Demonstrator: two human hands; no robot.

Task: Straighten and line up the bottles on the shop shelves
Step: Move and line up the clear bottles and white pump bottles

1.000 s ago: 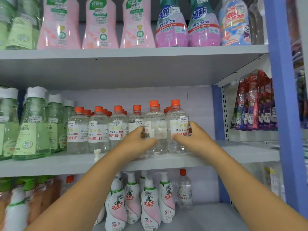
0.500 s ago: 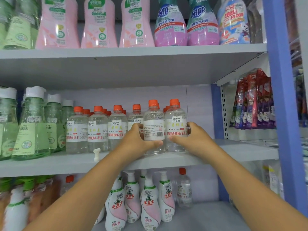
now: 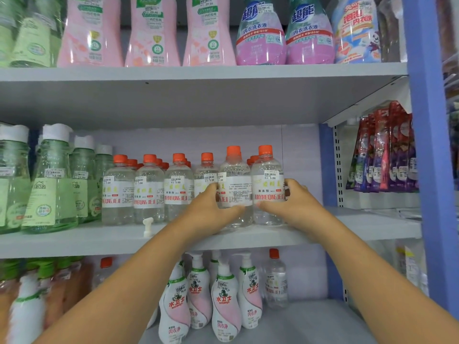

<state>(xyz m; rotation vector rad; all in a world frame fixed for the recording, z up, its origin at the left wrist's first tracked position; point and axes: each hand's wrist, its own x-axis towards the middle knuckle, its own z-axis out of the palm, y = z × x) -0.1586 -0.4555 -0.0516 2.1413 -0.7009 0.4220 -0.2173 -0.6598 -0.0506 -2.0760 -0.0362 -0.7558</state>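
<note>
A row of clear bottles with orange caps [image 3: 149, 189] stands along the middle shelf [image 3: 74, 240]. My left hand [image 3: 211, 209] grips the second bottle from the right [image 3: 236, 184], whose label faces partly sideways. My right hand [image 3: 293, 202] grips the rightmost bottle [image 3: 267, 180], its white label facing front. Both bottles stand upright, slightly forward of the others and touching each other.
Green bottles with white caps [image 3: 49, 182] fill the shelf's left part. A small white plastic piece [image 3: 148, 225] lies at the shelf's front. Pink and purple detergent bottles [image 3: 208, 31] stand above, pump bottles [image 3: 223, 301] below. A blue upright [image 3: 429, 145] stands at the right, with hanging packets [image 3: 382, 155] behind it.
Both hands have turned the two right-hand bottles; the rightmost one's label now faces front. The hands have stayed on the same two bottles.
</note>
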